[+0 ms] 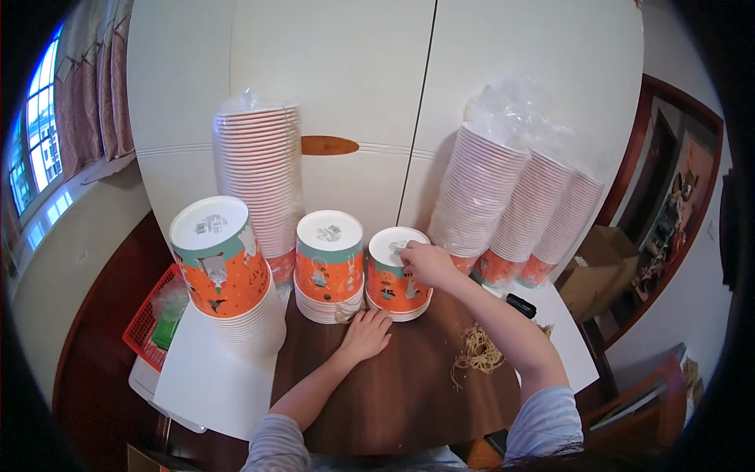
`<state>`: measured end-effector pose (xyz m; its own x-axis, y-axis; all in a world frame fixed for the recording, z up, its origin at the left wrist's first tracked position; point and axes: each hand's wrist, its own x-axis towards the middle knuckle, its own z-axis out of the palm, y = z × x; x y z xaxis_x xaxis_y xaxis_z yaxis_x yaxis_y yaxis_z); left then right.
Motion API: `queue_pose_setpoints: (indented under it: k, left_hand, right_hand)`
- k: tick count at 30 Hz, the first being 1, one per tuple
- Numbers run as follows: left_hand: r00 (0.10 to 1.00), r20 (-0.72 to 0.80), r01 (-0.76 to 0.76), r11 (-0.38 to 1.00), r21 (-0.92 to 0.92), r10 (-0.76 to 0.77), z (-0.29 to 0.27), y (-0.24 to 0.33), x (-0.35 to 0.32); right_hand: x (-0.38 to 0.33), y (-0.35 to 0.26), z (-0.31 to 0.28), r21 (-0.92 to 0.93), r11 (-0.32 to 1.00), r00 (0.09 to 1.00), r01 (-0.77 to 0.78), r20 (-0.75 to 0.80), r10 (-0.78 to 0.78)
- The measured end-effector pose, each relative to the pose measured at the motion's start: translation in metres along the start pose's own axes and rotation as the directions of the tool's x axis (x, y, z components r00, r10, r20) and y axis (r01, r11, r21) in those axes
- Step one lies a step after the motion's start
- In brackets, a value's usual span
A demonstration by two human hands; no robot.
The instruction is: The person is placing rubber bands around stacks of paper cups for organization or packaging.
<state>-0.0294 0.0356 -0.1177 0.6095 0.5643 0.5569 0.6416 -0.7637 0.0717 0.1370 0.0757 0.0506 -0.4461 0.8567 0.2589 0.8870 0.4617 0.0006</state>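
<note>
Right hand [429, 263] bends over 1 upturned orange bucket [391, 293], centre of frame; grip cannot be confirmed. Left hand [366, 336] lies open beside the stack. Recommended: left hand braces the nested rims; right hand works vertically, without squeezing.

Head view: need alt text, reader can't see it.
A person's right hand touches the white top of the rightmost front stack of upturned orange-and-green paper tubs, two similar stacks to its left. The left hand rests on the brown table before them. Taller plastic-wrapped stacks stand behind, and tangled tan cord lies to the right.
</note>
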Motion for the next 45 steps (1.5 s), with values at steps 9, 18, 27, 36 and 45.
queue_pose_setpoints:
  k: [9,18,27,36,45]
  left_hand:
    - [0.997,-0.072,-0.015,0.999,0.045,0.018,-0.003,0.006,0.000]
    - [0.999,-0.020,0.027,0.999,0.025,-0.026,0.001,0.002,-0.003]
    - [0.997,0.065,0.047,0.999,-0.001,-0.047,0.010,-0.005,-0.005]
    - [0.993,0.076,0.089,0.996,-0.023,-0.087,0.024,-0.011,-0.004]
    - [0.981,0.052,0.194,0.944,-0.267,-0.187,0.012,-0.011,0.000]
  right_hand:
    - [0.004,0.002,-0.011,-0.012,0.995,0.995,-0.103,-0.002,0.103]
    - [0.004,0.014,-0.026,0.125,0.984,0.980,-0.125,-0.139,0.142]
    - [-0.029,0.025,-0.099,0.371,0.924,0.853,-0.090,-0.449,0.264]
    - [-0.133,0.026,-0.035,0.960,0.272,0.824,-0.059,-0.107,0.557]
    - [-0.225,0.000,0.058,0.871,-0.478,0.778,-0.114,0.377,0.502]
